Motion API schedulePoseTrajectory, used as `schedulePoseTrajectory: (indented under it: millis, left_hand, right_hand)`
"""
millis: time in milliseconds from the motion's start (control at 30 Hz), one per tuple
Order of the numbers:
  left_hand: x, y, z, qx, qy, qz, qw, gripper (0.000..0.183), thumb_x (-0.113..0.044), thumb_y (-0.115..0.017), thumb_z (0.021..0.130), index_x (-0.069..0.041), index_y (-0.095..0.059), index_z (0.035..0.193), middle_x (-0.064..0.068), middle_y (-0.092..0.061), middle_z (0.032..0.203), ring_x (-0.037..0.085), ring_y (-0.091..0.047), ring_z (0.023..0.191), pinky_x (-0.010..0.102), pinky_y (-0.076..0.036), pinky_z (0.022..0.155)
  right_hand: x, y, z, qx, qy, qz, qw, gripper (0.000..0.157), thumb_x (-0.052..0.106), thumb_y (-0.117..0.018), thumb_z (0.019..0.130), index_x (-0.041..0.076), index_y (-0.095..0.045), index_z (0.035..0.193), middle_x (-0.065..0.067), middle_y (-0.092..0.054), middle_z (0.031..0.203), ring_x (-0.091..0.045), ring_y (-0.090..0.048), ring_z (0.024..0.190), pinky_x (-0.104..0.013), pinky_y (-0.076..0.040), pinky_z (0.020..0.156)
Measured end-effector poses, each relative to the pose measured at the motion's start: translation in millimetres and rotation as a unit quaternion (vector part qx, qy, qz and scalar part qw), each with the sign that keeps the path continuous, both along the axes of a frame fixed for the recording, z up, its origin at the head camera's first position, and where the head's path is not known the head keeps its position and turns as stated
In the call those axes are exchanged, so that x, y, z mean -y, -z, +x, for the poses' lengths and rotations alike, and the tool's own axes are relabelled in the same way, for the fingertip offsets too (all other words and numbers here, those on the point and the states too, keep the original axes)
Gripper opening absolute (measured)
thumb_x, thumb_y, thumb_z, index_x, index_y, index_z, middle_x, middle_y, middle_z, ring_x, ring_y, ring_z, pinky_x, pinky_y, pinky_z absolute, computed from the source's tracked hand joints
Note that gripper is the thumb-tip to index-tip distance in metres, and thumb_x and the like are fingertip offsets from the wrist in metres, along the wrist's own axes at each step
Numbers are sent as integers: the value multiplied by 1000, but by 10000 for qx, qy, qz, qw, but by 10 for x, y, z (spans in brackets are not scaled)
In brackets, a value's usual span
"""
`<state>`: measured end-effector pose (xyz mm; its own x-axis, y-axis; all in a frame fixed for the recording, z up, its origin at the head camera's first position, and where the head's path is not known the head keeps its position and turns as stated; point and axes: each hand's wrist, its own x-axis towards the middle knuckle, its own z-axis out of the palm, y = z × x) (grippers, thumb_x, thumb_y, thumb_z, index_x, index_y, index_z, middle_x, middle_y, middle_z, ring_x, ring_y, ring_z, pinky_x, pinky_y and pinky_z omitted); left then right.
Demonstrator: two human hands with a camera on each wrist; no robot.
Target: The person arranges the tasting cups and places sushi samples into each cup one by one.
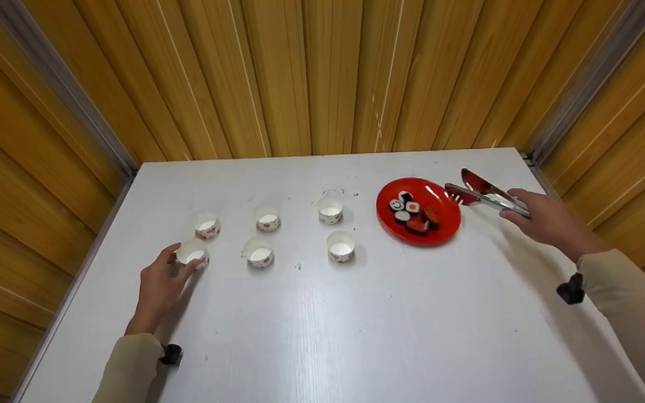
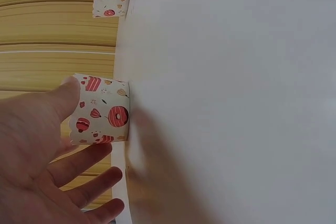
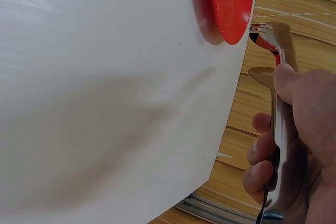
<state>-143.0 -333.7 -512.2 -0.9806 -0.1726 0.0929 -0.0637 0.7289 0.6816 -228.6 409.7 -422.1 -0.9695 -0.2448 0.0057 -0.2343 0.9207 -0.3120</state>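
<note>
Left hand (image 1: pixel 159 282): pinches paper cup (image 2: pixel 105 111) (patterned) | right hand (image 1: pixel 549 224): grips metal kitchenware (image 1: pixel 496 202) near red plate (image 1: pixel 430 195)

Head view: bright, diffuse light; highlights on red plate (image 1: pixel 444 225) & cutlery (image 1: pixel 510 205) to its R; glare on tabletop (image 1: pixel 322 336), nr. side & L of plate; soft shadow of right arm (image 1: pixel 625 299) at plate's nr. R. Wide-angle distortion twd. edges. Wrist views: dimmer, shadows blurry-edged.

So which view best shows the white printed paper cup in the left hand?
Left wrist: the cup appears large, its red doughnut print clear. Head view shows it smaller, partly covered by the left hand; right wrist doesn't show it.
</note>
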Motion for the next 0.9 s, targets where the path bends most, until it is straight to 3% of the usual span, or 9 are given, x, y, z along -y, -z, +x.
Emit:
schedulePoseTrajectory:
  millis: [167, 467, 733, 900]
  left_hand:
    - [14, 19, 17, -247, 81, 19, 9997, 69, -29, -75, 96, 4, -45, 148, 36, -60, 131, 51, -55, 127, 64, -41, 105]
    - [27, 23, 8, -172, 82, 18, 9998, 68, -34, -73, 97, 4, -47, 147, 36, -58, 133, 51, -52, 130, 65, -39, 107]
    - [22, 26, -8, -125, 88, 75, 9999, 68, -36, -73, 97, 4, -47, 147, 36, -58, 135, 50, -51, 132, 65, -36, 110]
    - [15, 23, -19, -180, 92, 121, 9997, 67, -34, -73, 98, 5, -48, 146, 35, -58, 135, 49, -51, 132, 64, -37, 109]
  right_hand:
    - [113, -60, -72, -198, -230, 179, 9994, 58, 39, -65, 101, -3, -54, 139, -31, -63, 129, -49, -61, 109, -66, -47, 91]
    - [360, -115, -230, -414, -457, 533, 9967, 48, 34, -70, 99, 4, -59, 135, -21, -69, 118, -37, -64, 94, -57, -52, 80]
    - [616, -154, -366, -90, -318, 777, 9964, 53, 44, -67, 99, 6, -58, 136, -18, -69, 112, -34, -62, 90, -54, -52, 71]
    - [756, -165, -441, 131, -369, 702, 9968, 49, 41, -68, 99, 5, -61, 131, -12, -69, 101, -29, -58, 81, -47, -49, 68]
